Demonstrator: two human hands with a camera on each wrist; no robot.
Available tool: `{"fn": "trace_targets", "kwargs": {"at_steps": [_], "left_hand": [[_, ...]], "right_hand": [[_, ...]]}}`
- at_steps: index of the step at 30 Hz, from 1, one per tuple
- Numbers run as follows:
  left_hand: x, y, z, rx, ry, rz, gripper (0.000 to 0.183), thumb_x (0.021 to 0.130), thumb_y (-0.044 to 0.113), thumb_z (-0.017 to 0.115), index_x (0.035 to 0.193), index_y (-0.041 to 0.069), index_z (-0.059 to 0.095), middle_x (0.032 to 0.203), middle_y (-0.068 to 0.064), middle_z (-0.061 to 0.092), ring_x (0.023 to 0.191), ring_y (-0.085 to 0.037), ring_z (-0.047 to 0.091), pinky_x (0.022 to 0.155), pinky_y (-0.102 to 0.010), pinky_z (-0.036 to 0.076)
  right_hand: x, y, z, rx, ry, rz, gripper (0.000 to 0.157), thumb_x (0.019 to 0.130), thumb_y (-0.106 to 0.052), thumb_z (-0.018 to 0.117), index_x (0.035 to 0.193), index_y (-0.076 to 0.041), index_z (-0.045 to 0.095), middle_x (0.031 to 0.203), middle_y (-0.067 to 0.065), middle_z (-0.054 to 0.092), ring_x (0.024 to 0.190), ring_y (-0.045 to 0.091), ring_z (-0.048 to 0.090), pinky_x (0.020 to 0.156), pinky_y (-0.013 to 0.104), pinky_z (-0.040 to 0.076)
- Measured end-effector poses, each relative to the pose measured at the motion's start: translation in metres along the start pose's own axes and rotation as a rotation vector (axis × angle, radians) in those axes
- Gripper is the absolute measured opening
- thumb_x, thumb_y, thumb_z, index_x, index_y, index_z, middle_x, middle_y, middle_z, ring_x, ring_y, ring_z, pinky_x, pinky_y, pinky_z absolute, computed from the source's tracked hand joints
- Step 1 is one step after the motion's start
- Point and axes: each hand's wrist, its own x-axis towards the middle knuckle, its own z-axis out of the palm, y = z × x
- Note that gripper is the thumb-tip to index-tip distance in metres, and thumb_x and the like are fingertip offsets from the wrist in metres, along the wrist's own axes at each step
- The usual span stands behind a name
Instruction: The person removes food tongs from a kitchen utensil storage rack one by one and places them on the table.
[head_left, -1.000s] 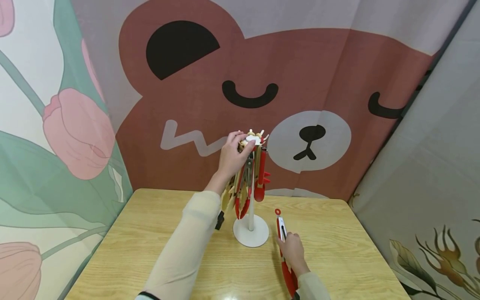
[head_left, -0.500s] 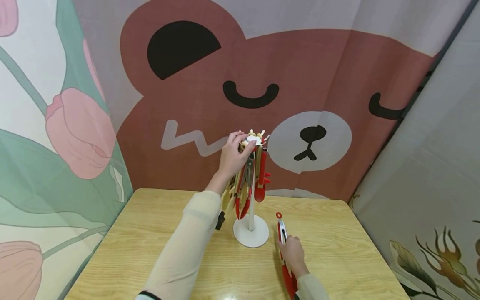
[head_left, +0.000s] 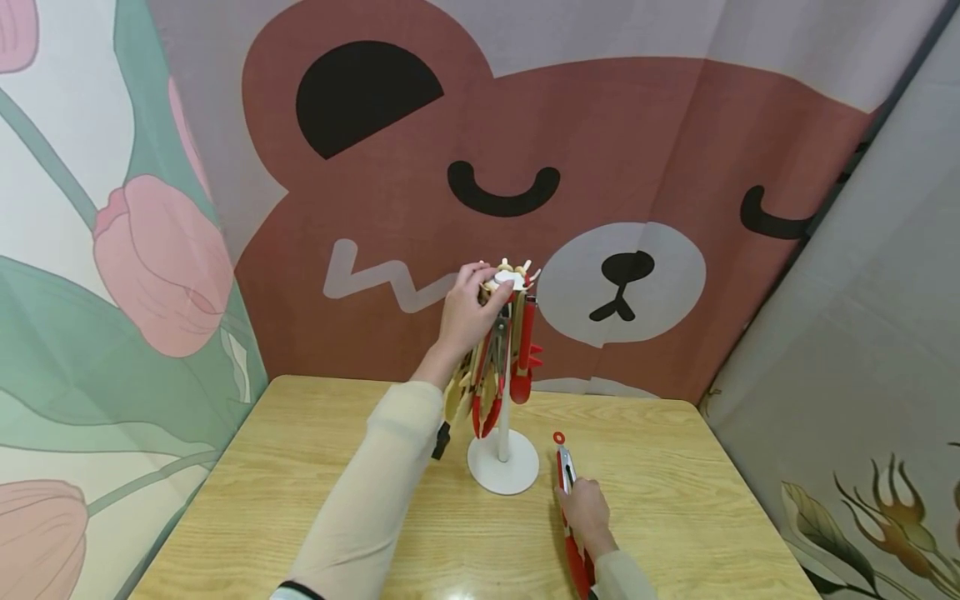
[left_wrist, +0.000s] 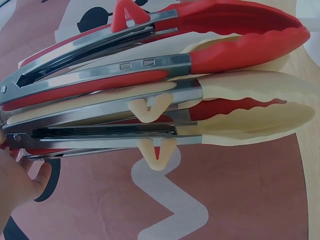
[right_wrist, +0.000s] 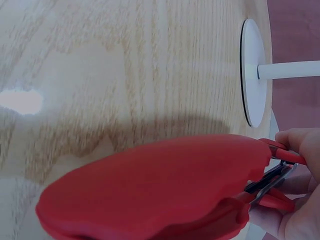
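My left hand grips the white top of a utensil stand, thumb on the near side and fingers over the far left. Red tongs and cream tongs hang from it, side by side in the left wrist view. A red-handled utensil hangs on the stand's right side. Lower down, to the right of the round base, my right hand holds another pair of red tongs by the metal handles. Their red ring points away from me, and their scalloped heads point toward me.
All this is over a light wooden table. A curtain with a bear print hangs right behind its far edge. Patterned curtains stand at the left and right sides. A dark-tipped utensil hangs low at the stand's left.
The right hand and its red tongs have drawn slightly toward me, with the ring end lower in the head view. The left hand keeps its hold on the stand's top.
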Motion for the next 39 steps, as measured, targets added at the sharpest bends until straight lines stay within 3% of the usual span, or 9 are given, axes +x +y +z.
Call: {"fn": "trace_targets", "kwargs": {"at_steps": [14,39], "left_hand": [[0.001,-0.002,0.001,0.0,-0.002,-0.002,0.043,0.088,0.037,0.052,0.115,0.004,0.058,0.124,-0.007,0.043,0.11,-0.021,0.044,0.092,-0.033,0.036],[0.0,-0.001,0.0,0.009,0.0,0.002,0.041,0.088,0.035,0.053,0.115,0.005,0.058,0.124,-0.008,0.044,0.111,-0.022,0.045,0.091,-0.035,0.036]], "right_hand": [[0.0,0.004,0.008,-0.037,-0.013,0.008,0.031,0.078,-0.023,0.061,0.055,-0.006,0.047,0.058,0.008,0.044,0.047,0.02,0.046,0.04,0.036,0.037],[0.001,0.001,0.014,-0.066,-0.096,0.033,0.036,0.078,-0.024,0.062,0.051,-0.009,0.045,0.055,0.004,0.045,0.044,0.017,0.045,0.039,0.029,0.035]]}}
